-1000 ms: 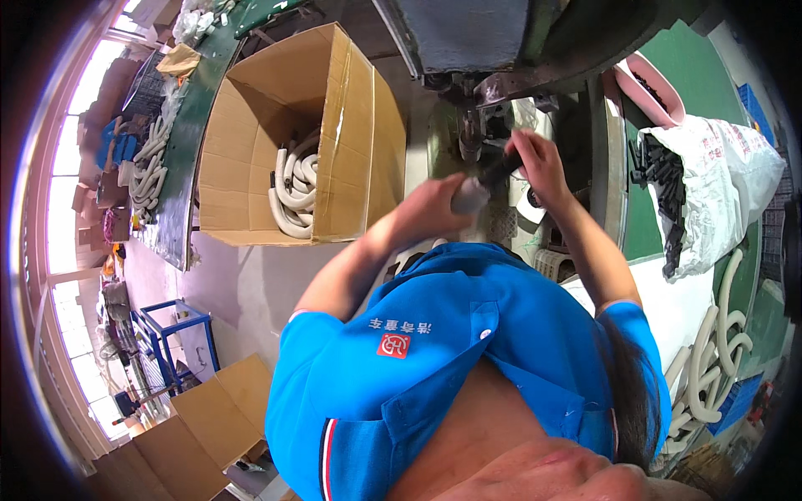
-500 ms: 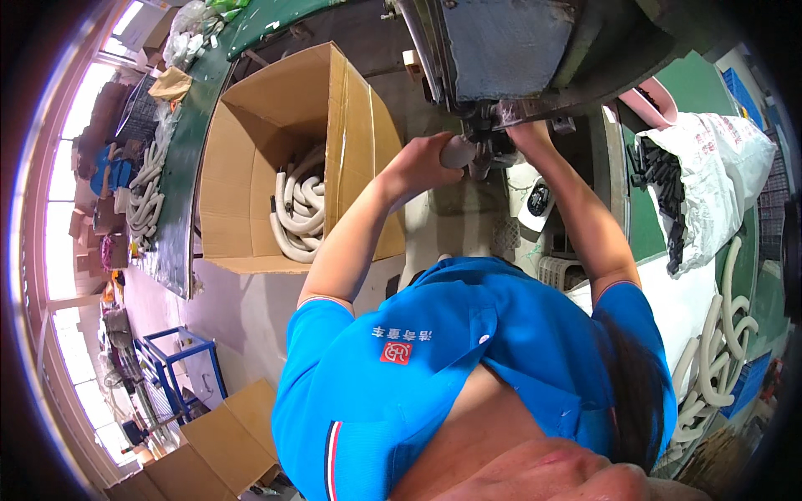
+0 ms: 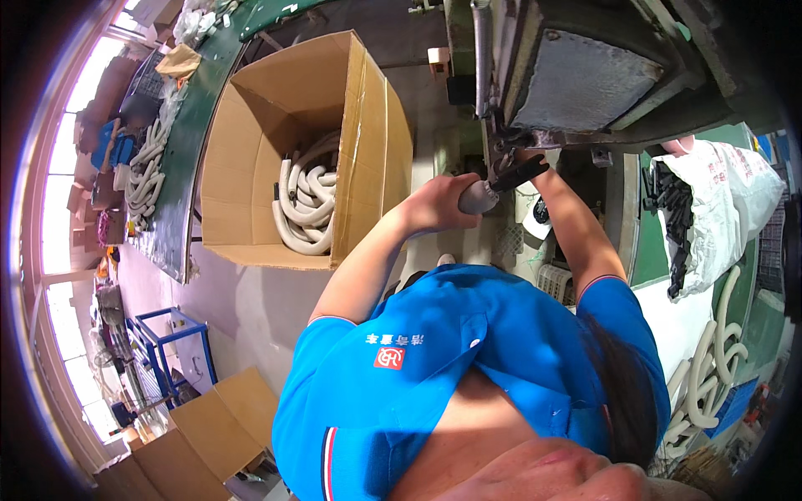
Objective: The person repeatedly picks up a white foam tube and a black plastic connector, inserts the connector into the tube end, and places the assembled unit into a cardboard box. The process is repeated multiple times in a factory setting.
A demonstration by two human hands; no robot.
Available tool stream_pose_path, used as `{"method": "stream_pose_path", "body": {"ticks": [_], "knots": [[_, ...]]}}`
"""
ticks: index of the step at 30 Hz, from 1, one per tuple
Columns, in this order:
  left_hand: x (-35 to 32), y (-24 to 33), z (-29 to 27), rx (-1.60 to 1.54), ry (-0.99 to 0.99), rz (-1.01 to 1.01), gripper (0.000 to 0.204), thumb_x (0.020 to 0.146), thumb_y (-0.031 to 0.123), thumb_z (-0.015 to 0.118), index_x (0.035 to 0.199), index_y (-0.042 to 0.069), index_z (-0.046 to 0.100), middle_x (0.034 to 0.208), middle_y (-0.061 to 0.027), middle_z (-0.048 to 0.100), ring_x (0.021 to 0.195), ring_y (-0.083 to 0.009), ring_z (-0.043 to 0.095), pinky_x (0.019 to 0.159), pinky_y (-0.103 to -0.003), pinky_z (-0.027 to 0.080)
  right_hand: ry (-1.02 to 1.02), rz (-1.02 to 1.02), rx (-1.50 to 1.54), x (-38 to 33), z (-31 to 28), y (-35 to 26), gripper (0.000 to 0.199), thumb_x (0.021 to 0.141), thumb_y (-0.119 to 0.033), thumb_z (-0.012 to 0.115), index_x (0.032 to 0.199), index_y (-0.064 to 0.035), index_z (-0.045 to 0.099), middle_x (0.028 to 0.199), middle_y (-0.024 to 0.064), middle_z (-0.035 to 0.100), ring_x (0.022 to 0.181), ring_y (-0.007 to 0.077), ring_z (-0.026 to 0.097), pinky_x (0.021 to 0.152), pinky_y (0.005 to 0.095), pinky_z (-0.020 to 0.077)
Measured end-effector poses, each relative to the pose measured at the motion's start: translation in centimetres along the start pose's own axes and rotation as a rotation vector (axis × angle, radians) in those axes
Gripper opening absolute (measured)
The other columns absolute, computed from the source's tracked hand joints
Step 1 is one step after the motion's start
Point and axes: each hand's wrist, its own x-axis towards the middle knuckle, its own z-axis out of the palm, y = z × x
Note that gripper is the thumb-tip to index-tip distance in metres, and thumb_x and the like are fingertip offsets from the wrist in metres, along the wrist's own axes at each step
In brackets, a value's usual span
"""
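My left hand (image 3: 443, 203) is wrapped round a grey, rounded tube end (image 3: 478, 199) below the machine. From that end a black, fork-tipped plastic piece (image 3: 522, 172) points right, across the front of my right hand (image 3: 531, 160). The black piece and the machine's lower edge hide the right fingers, so I cannot tell whether they grip it. Just above both hands hangs the dark metal machine (image 3: 585, 79), with a worn grey plate on its face. Whether the black piece touches the machine fitting behind it is unclear.
An open cardboard box (image 3: 380, 150) left of my hands holds pale bent tubes (image 3: 305, 213). On the right, a white sack (image 3: 723, 196) spills black plastic pieces (image 3: 675, 221), with more pale tubes (image 3: 710, 367) nearer me. A green table (image 3: 188, 188) runs along the left.
Both hands have moved slightly down, away from the machine fitting, and the left also right. The black fork-tipped piece now shows plainly at the grey tube end. The view has shifted a little.
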Motion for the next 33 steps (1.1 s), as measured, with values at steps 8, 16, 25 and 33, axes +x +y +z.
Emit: {"method": "stream_pose_path", "body": {"ticks": [8,16,25,33], "knots": [[-2.8,-2.2,1.7,-0.071,-0.003,-0.093,0.05,0.07,0.025,0.073,0.111,0.002,0.056,0.087,-0.016,0.065,0.079,-0.0232,0.063,0.075,-0.034,0.048,0.257,-0.583,-0.692,-3.9,1.2,-3.6,0.043,0.092,-0.036,0.042,0.12,-0.0051,0.052,0.118,0.0259,0.054,0.106,0.0434,0.051,0.081,0.0453,0.0437],[-4.2,-2.0,3.1,-0.13,0.014,-0.121,0.046,0.068,0.025,0.075,0.105,0.004,0.057,0.087,-0.0156,0.064,0.08,-0.0245,0.063,0.075,-0.036,0.048,-0.212,-0.19,0.059,-14.9,2.1,-12.5,0.013,0.081,-0.009,0.066,0.09,0.0008,0.066,0.081,0.0095,0.067,0.069,0.0149,0.064,0.063,0.024,0.051],[-4.9,-0.6,4.2,-0.109,0.066,-0.133,0.047,0.068,0.023,0.075,0.107,0.004,0.057,0.087,-0.0165,0.064,0.081,-0.0247,0.062,0.075,-0.036,0.047,-0.32,-0.205,0.089,-17.6,4.6,-13.5,0.016,0.083,-0.02,0.067,0.084,-0.0046,0.063,0.068,0.0009,0.059,0.057,0.0087,0.056,0.051,0.0202,0.0429],[-3.7,1.1,4.3,-0.102,0.109,-0.165,0.048,0.068,0.023,0.074,0.109,0.005,0.057,0.088,-0.0154,0.065,0.08,-0.0234,0.063,0.073,-0.036,0.049,-0.1,-0.424,-0.278,-18.4,3.5,-12.4,0.041,0.094,-0.041,0.049,0.074,-0.0061,0.055,0.055,-0.0012,0.043,0.049,0.0071,0.044,0.042,0.0243,0.0323]]}}
